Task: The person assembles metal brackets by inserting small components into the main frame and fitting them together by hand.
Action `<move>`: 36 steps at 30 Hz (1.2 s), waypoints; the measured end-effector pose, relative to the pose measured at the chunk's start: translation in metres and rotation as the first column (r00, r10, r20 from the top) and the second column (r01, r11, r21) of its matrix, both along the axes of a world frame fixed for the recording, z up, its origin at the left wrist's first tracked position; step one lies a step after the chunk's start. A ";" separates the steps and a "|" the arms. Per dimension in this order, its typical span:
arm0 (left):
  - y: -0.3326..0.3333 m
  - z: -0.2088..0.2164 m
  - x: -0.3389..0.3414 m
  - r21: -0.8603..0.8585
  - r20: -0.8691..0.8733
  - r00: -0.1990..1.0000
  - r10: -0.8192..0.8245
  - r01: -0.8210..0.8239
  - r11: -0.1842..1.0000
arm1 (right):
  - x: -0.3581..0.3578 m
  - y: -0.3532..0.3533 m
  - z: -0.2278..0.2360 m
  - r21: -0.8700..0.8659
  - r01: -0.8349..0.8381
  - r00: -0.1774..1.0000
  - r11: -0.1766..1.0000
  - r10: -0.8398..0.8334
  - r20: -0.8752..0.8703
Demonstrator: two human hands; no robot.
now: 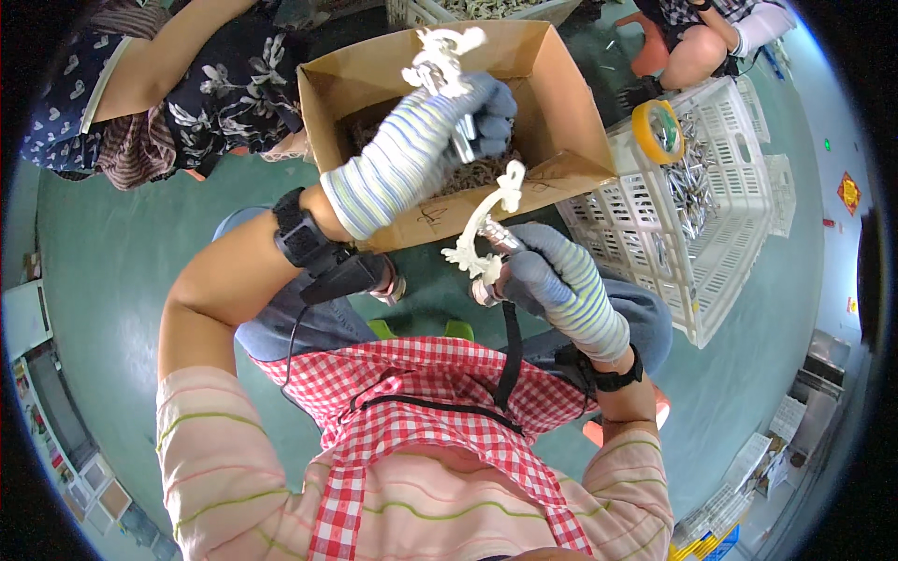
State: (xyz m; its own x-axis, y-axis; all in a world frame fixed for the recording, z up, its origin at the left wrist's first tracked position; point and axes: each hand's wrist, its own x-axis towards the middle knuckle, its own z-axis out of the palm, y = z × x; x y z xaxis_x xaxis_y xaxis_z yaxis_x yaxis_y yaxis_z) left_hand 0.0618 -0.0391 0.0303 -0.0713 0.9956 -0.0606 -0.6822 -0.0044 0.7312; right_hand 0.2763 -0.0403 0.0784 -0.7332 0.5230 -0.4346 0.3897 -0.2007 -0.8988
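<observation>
My left hand point(472, 117), in a grey striped glove, is closed over the near side of the cardboard box point(578, 112). It grips a metal piece, and a knobbly off-white moulded part point(443, 58) sticks up beyond its fingers. The short silvery end point(463, 140) of the metal piece shows below the fingers. Lower and to the right, my right hand point(552, 266), gloved the same way, is closed around a curved off-white part point(486, 224) with a shiny metal piece point(500, 236) on it. Small brownish pieces lie in the box, partly hidden by my left hand.
To the right, a white plastic crate point(697, 280) holds many metal pieces point(690, 187). A roll of yellow tape point(658, 132) rests on its rim. Another person sits at the upper left point(234, 84), and one more at the upper right point(706, 47). A further crate point(412, 11) stands behind the box.
</observation>
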 end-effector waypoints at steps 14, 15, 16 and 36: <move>-0.018 0.013 0.012 0.001 -0.444 0.881 -0.163 0.182 0.983 | 0.013 0.017 -0.009 0.338 0.489 0.864 0.805 -0.393 -0.315; -0.019 0.010 0.014 0.009 -0.397 0.898 -0.187 0.208 0.978 | 0.013 0.017 -0.010 0.362 0.472 0.877 0.804 -0.388 -0.281; -0.022 0.003 0.014 0.125 -0.378 0.912 -0.160 0.222 0.967 | 0.014 0.018 -0.012 0.381 0.460 0.885 0.802 -0.382 -0.266; -0.030 0.014 0.020 -0.103 -0.032 0.912 -0.408 0.403 0.909 | 0.013 0.009 -0.010 0.093 0.394 0.885 0.914 -0.350 -0.306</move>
State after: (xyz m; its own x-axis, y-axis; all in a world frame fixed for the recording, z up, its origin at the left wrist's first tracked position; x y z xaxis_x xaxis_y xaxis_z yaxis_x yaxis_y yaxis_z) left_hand 0.0814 -0.0692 0.0445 0.3320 0.9295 -0.1609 -0.5722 0.3341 0.7490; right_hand 0.2889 -0.0315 0.0681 -0.5506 0.8231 -0.1388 0.0432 -0.1380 -0.9895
